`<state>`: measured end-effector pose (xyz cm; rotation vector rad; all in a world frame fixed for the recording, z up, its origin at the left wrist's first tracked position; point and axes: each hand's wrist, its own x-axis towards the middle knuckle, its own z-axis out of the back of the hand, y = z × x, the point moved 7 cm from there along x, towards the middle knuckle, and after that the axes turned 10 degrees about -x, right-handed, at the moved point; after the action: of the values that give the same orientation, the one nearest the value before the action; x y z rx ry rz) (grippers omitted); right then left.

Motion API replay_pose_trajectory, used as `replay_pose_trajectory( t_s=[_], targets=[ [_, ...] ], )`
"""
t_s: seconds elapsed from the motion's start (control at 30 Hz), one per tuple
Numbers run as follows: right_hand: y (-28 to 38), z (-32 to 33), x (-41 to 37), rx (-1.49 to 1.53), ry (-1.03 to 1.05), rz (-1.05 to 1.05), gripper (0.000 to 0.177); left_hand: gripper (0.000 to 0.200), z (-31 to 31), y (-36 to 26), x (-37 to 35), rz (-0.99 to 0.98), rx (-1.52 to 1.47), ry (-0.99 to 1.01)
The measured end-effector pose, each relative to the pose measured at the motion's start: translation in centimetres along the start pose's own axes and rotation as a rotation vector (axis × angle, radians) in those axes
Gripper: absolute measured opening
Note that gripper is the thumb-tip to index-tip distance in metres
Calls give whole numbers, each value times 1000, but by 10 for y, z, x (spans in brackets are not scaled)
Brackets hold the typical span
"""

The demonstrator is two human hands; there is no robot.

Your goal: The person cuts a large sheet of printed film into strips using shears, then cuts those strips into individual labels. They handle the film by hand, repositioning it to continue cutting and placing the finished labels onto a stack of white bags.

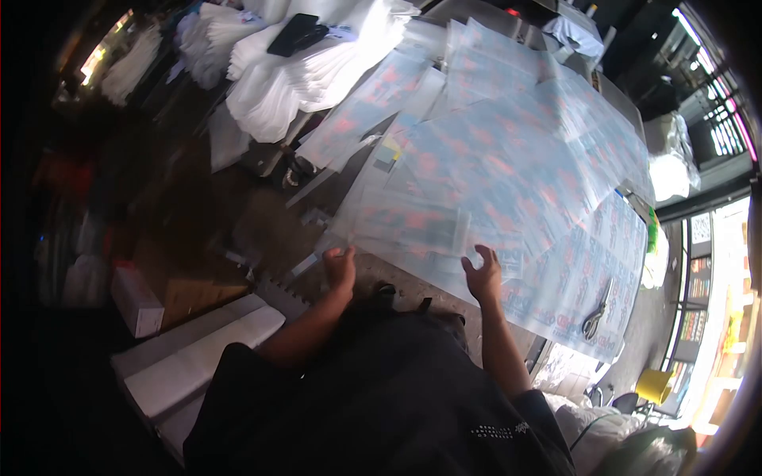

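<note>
Both of my hands are raised over the near edge of a table spread with translucent printed sheets. My left hand hovers by the left corner of a small clear plastic piece, its fingers bent and the thumb apart from them. To the right of that piece is my right hand, thumb and forefinger spread in a curve with nothing between them. Red and blue marks show through the layered sheets. Black-handled scissors lie on the printed sheet to the right of my right hand.
Stacks of white foam-like sheets sit at the back left, with a black phone-like object on top. A cardboard box and a long white box stand low at the left. At the lower right are a yellow container and plastic bags.
</note>
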<state>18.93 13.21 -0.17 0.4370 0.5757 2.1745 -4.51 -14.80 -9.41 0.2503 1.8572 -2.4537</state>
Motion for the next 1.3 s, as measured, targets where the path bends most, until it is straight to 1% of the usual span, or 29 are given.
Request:
replay_pose_trajectory(
  t_s=[0.07, 0.1, 0.17, 0.2, 0.23, 0.27, 0.3, 0.37, 0.4, 0.47, 0.5, 0.57, 0.6, 0.67, 0.7, 0.77, 0.8, 0.87, 0.9, 0.97, 1.0, 1.03, 1.1, 1.13, 1.17, 1.2, 1.23, 1.27, 1.3],
  targets=[
    [14, -13, 8, -49, -60, 24, 45, 29, -3, 3, -11, 593, -277, 183],
    [18, -22, 11, -42, -93, 55, 47, 29, -7, 5, -10, 594, -273, 198],
    [23, -36, 12, -89, -46, 81, 53, 25, -11, -10, 0, 217, -174, 286],
    [26, -46, 11, -202, -13, 76, 57, 25, -11, -6, 1, 218, -173, 283],
    [29, -56, 11, -314, 22, 73, 62, 22, -11, -23, 3, -41, -68, 307],
    [28, -67, 9, -345, 133, 55, 67, 21, -10, -38, 0, -297, 41, 328],
    [29, -72, 6, -341, 139, 56, 67, 21, -4, -37, 1, -295, 46, 324],
    [35, -82, -5, -436, 134, 161, 63, 13, 0, -17, 0, 187, -168, 478],
    [34, -85, -10, -433, 137, 162, 63, 13, 6, -14, 2, 187, -165, 475],
    [44, -83, -16, -446, 114, 245, 61, 10, 14, 1, 2, 382, -389, 577],
    [46, -82, -18, -443, 117, 245, 61, 10, 21, 6, 3, 384, -386, 575],
    [52, -81, -23, -423, 165, 305, 60, 18, 22, 9, -5, 449, -563, 714],
    [53, -79, -25, -425, 169, 306, 60, 18, 25, 12, -5, 453, -564, 712],
    [58, -81, -25, -418, 240, 335, 59, 25, 26, 5, -10, 591, -820, 743],
    [59, -80, -25, -421, 240, 332, 59, 25, 27, 1, -9, 594, -820, 746],
    [61, -81, -27, -371, 267, 382, 57, 33, 22, -4, -8, 761, -874, 706],
    [58, -82, -26, -380, 262, 360, 57, 33, 18, -4, -4, 772, -866, 728],
    [59, -88, -28, -294, 297, 426, 57, 32, 15, 3, 14, 606, -427, 618],
    [55, -87, -31, -307, 282, 397, 57, 32, 6, -1, 12, 609, -419, 652],
    [63, -84, -36, -350, 205, 465, 56, 31, 8, -45, 13, 204, 125, 651],
    [67, -73, -40, -295, 76, 450, 54, 28, 6, -71, 8, 8, 249, 638],
    [71, -70, -44, -302, 66, 432, 54, 28, 6, -86, 1, 0, 251, 657],
    [60, -46, -47, 114, -63, 86, 51, 25, 4, -154, -29, -663, 337, 690],
    [54, -37, -53, 245, -62, -61, 54, 25, 4, -177, -40, -669, 332, 704],
    [50, -33, -54, 241, -72, -71, 54, 23, 3, -203, -57, -664, 269, 796],
    [35, -34, -57, 550, -72, -210, 58, 21, 2, -224, -72, -658, 207, 886],
    [23, -37, -62, 861, -74, -346, 62, 21, 1, -239, -79, -663, 205, 901],
    [16, -38, -60, 1079, -59, -363, 68, 20, -3, -250, -90, -698, 243, 992],
    [7, -32, -60, 1080, -77, -369, 68, 20, -9, -260, -101, -735, 281, 1082]
  ],
)
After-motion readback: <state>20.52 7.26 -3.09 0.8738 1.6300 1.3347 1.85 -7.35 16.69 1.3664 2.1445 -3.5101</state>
